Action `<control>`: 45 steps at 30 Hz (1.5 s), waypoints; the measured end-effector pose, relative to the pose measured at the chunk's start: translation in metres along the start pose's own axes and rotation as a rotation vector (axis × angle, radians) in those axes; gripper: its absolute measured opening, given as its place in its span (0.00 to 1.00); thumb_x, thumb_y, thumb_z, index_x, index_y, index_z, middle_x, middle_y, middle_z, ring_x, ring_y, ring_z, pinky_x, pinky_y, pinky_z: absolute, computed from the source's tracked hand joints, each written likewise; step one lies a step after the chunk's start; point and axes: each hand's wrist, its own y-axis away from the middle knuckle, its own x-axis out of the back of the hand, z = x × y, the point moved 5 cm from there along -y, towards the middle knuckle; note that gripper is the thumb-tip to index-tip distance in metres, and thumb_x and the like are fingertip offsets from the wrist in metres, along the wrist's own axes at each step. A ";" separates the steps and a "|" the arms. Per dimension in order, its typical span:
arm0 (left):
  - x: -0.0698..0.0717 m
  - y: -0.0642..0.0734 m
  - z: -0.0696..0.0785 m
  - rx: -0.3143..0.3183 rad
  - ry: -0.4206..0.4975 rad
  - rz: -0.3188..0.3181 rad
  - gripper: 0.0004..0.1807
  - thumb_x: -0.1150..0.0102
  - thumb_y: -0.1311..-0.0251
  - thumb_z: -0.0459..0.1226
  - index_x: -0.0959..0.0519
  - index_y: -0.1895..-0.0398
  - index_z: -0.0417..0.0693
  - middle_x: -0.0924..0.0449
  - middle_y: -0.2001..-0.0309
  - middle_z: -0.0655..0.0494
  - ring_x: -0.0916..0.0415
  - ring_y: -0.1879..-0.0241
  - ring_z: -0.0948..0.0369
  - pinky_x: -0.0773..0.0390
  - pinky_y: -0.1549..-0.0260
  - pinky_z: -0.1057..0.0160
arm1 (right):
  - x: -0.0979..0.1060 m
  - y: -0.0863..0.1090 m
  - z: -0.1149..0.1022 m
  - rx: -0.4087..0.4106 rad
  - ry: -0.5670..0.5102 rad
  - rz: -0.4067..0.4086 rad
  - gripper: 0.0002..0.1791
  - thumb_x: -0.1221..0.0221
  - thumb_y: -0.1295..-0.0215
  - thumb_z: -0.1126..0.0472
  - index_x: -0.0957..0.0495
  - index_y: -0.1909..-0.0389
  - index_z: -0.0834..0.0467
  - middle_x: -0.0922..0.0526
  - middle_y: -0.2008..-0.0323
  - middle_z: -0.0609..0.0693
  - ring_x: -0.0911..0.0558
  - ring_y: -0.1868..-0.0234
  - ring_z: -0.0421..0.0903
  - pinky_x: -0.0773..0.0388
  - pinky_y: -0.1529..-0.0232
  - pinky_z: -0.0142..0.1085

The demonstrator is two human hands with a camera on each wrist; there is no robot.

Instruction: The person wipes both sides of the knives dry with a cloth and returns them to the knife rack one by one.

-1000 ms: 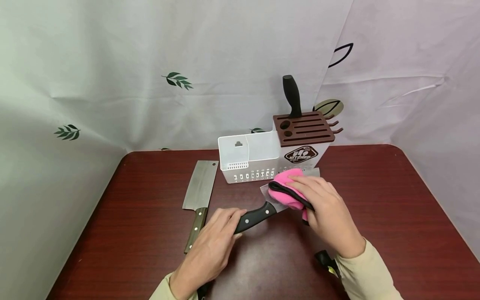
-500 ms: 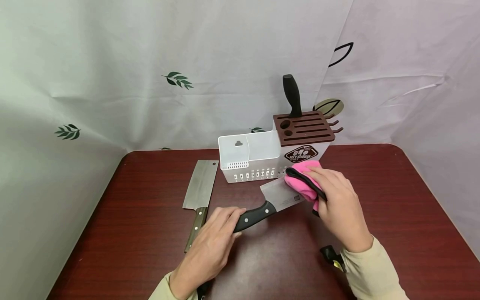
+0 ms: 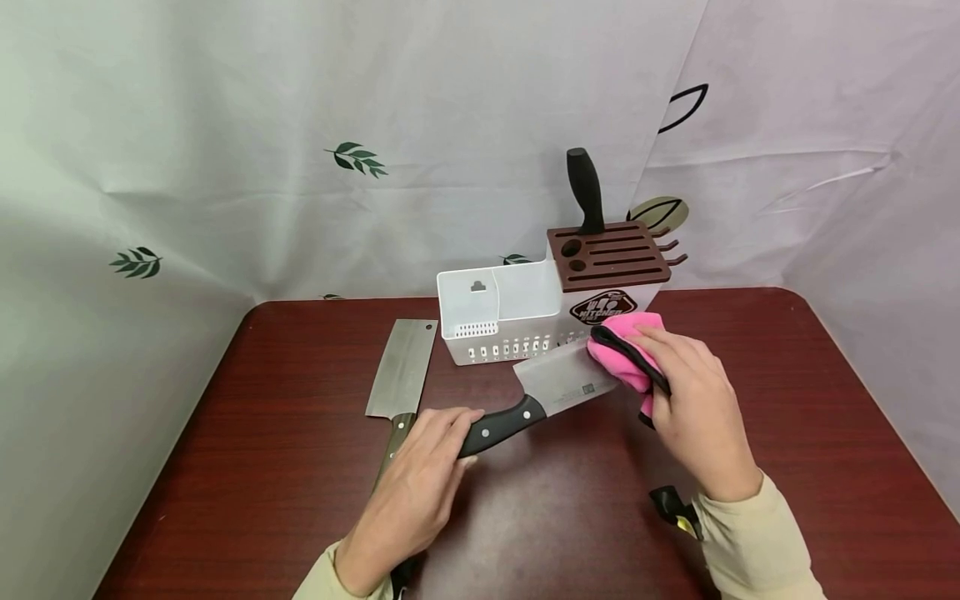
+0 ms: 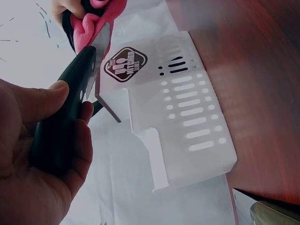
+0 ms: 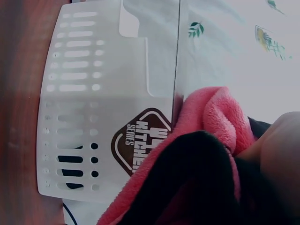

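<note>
My left hand [image 3: 408, 492] grips the black riveted handle [image 4: 65, 112] of a cleaver. Its broad steel blade [image 3: 558, 379] points up and to the right in the head view, raised above the table. My right hand [image 3: 697, 408] holds a folded pink cloth [image 3: 626, 354] with black trim against the blade's far end, hiding that end. In the right wrist view the bunched cloth [image 5: 206, 122] fills the lower part, and the blade [image 5: 179, 51] shows edge-on as a thin strip. Left of the hands lies a second cleaver [image 3: 403, 367] with a wooden handle, partly covered by my left hand.
A white kitchen rack [image 3: 498, 333] stands at the table's back, just behind the held blade. Its brown slotted top [image 3: 611, 257] carries one black-handled knife [image 3: 585, 192]. A black strap end [image 3: 671, 504] shows by my right sleeve. A pale curtain [image 3: 300, 167] encloses the dark red table [image 3: 247, 433].
The cloth has slid right along the blade to its far end, baring the part near the handle. The cleaver and my left hand have shifted slightly left and up.
</note>
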 end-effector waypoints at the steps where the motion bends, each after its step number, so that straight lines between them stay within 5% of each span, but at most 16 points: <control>1: 0.000 0.000 -0.001 0.005 -0.002 0.002 0.20 0.45 0.32 0.36 0.26 0.39 0.37 0.23 0.45 0.51 0.28 0.49 0.55 0.31 0.46 0.62 | 0.000 0.000 0.000 0.005 0.003 -0.008 0.32 0.43 0.56 0.84 0.20 0.45 0.65 0.19 0.44 0.59 0.25 0.45 0.60 0.34 0.48 0.53; 19: 0.002 0.002 -0.004 0.047 -0.005 0.005 0.22 0.44 0.33 0.34 0.27 0.37 0.38 0.24 0.44 0.50 0.28 0.47 0.54 0.34 0.44 0.62 | -0.002 0.002 -0.026 0.134 0.045 -0.173 0.32 0.51 0.57 0.78 0.19 0.46 0.61 0.18 0.48 0.55 0.22 0.48 0.57 0.30 0.50 0.53; 30: -0.001 0.000 -0.003 0.022 -0.010 0.013 0.20 0.45 0.32 0.36 0.26 0.39 0.37 0.24 0.45 0.51 0.27 0.49 0.55 0.29 0.47 0.60 | -0.010 0.004 -0.047 0.216 -0.007 -0.191 0.36 0.54 0.58 0.78 0.19 0.45 0.58 0.19 0.45 0.51 0.22 0.46 0.53 0.29 0.52 0.50; 45: -0.007 0.001 0.003 -0.020 -0.010 0.011 0.19 0.50 0.25 0.40 0.26 0.39 0.38 0.23 0.46 0.52 0.27 0.49 0.56 0.27 0.48 0.61 | -0.025 0.010 -0.061 0.304 -0.075 -0.247 0.46 0.36 0.72 0.82 0.22 0.40 0.57 0.21 0.42 0.52 0.25 0.40 0.55 0.33 0.40 0.48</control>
